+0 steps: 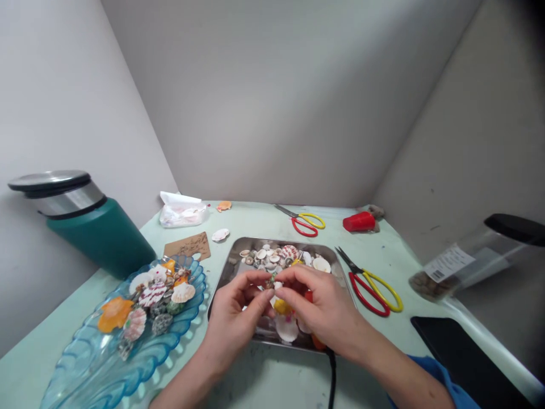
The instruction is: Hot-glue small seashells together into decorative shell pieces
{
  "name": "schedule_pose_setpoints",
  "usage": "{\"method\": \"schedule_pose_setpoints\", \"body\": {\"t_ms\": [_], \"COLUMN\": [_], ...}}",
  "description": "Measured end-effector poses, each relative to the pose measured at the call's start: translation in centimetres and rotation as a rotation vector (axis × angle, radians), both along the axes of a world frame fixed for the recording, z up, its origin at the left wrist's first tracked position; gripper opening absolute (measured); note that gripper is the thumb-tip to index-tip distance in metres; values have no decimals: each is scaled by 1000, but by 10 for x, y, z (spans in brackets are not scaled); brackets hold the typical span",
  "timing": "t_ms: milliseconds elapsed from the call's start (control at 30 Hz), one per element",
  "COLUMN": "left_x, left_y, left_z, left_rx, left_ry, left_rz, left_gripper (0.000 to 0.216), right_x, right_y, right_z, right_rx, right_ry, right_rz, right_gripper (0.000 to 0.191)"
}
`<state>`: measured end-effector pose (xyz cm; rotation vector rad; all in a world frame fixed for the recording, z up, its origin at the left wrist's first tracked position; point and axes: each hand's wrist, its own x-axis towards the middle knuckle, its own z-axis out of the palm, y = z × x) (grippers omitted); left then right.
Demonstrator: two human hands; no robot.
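My left hand and my right hand meet over a metal tray of seashells. The fingertips of both are pinched around a small greenish-brown shell, mostly covered by my fingers. Just beneath them, a yellow piece and a larger white shell show in the tray. Toward the tray's back lie many small pale shells and a reddish striped scallop shell. My hands hide the middle of the tray.
A blue glass dish of shells stands at left, beside a green bottle. Red-and-yellow scissors lie right of the tray, another pair of scissors behind it. A clear jar and a black phone-like slab are at right.
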<state>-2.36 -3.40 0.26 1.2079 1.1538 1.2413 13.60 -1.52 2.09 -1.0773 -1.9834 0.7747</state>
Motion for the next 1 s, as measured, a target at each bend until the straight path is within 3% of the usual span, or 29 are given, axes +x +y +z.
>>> {"method": "schedule_pose_setpoints", "body": {"t_ms": [200,700,1000], "left_x": [-2,-5,-6], "left_y": [3,5,6], "left_z": [2,0,-1], "left_rx": [-54,-129,-142], "left_ry": [-42,-87,-143], "left_rz": [50,-17,-83], "left_gripper": [24,31,27], "right_x": [0,-1,0], "right_y": [1,2,4], "right_z": [-3,-4,-7], "right_rx": [-59,-120,2], "right_ry": [36,-4,44], "right_rz": [3,2,-25], "right_gripper": [14,11,16]}}
